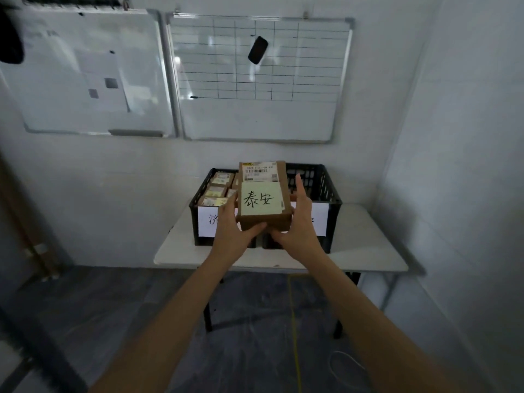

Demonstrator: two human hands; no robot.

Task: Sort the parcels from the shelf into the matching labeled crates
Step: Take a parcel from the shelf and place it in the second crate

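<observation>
I hold a brown cardboard parcel (pixel 265 194) in front of me, above the near edge of two black crates. A pale yellow note with handwritten characters is stuck on its top, below a barcode label. My left hand (pixel 231 231) grips its left side and near bottom corner. My right hand (pixel 297 225) holds its right side, forefinger pointing up. The left crate (pixel 202 199) holds several small labelled parcels. The right crate (pixel 323 191) is mostly hidden behind the parcel. Each crate has a white paper label on its front, partly covered by my hands.
The crates stand on a white folding table (pixel 368 245) against the wall. Two whiteboards (pixel 255 80) hang above it. A white wall closes in on the right. A yellow cable (pixel 295 336) and a white one lie on the grey floor under the table.
</observation>
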